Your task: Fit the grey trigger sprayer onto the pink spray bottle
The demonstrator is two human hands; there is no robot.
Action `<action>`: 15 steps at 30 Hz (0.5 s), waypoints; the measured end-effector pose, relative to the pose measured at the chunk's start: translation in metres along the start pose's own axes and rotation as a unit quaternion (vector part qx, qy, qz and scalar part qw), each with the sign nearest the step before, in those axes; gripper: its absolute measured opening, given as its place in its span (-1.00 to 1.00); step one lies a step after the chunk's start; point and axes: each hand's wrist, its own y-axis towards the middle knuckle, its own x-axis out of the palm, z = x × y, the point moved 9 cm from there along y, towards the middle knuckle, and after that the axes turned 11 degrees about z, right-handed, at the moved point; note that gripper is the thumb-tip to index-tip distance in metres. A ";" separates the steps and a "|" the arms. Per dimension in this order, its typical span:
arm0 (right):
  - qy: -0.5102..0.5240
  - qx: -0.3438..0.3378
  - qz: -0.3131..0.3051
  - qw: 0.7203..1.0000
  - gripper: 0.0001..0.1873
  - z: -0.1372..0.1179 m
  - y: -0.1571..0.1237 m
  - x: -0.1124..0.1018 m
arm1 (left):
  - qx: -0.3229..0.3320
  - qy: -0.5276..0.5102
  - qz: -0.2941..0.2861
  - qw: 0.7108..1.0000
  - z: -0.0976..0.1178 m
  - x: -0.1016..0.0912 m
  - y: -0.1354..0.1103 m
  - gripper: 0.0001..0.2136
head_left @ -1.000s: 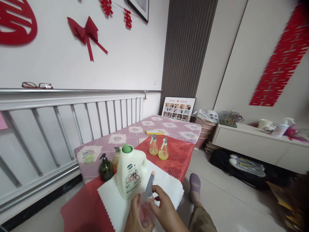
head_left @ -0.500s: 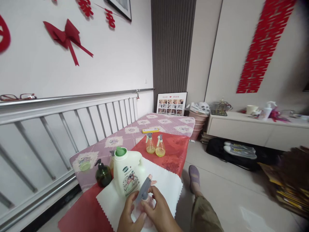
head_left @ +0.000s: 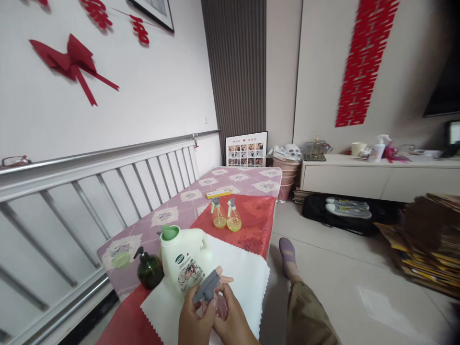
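Observation:
A small spray bottle [head_left: 209, 286] with a grey head, pink trigger and see-through pinkish body is held between my hands. The fingers of my left hand [head_left: 196, 314] close around the left side of its grey head. My right hand [head_left: 232, 316] grips it at the neck and upper body; the lower body is mostly hidden. Just behind stands a large pale green jug [head_left: 190, 261] with a label, a handle and a green inner spout, its top uncapped. A dark green pump bottle [head_left: 150, 272] stands left of the jug. White cloth [head_left: 247, 273] lies under the jug and my hands.
Two spray bottles [head_left: 234, 221] with yellowish liquid stand on the red cloth [head_left: 257, 211]. A yellow box [head_left: 218, 193] lies farther back, and a light green cap [head_left: 120, 259] is near the left railing [head_left: 118, 191]. Stacked cardboard [head_left: 427, 258] is on the floor at right.
The spray bottle's head has turned and tipped, so its nozzle and trigger now point more to the right. My hands have drawn closer around it. The camera view has swung slightly right.

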 end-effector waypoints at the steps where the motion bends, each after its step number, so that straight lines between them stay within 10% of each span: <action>1: -0.010 -0.006 -0.017 1.000 -0.66 -0.002 -0.001 -0.001 | 0.008 0.000 -0.001 1.000 0.000 -0.001 0.001 -0.59; 7: -0.023 -0.009 -0.148 0.989 -0.40 -0.007 0.000 -0.013 | 0.071 -0.022 -0.058 0.996 0.012 0.003 0.001 -0.63; 15: 0.065 0.078 -0.160 0.982 -0.40 0.003 0.040 -0.020 | 0.083 0.003 -0.072 0.994 0.006 0.003 0.005 -0.66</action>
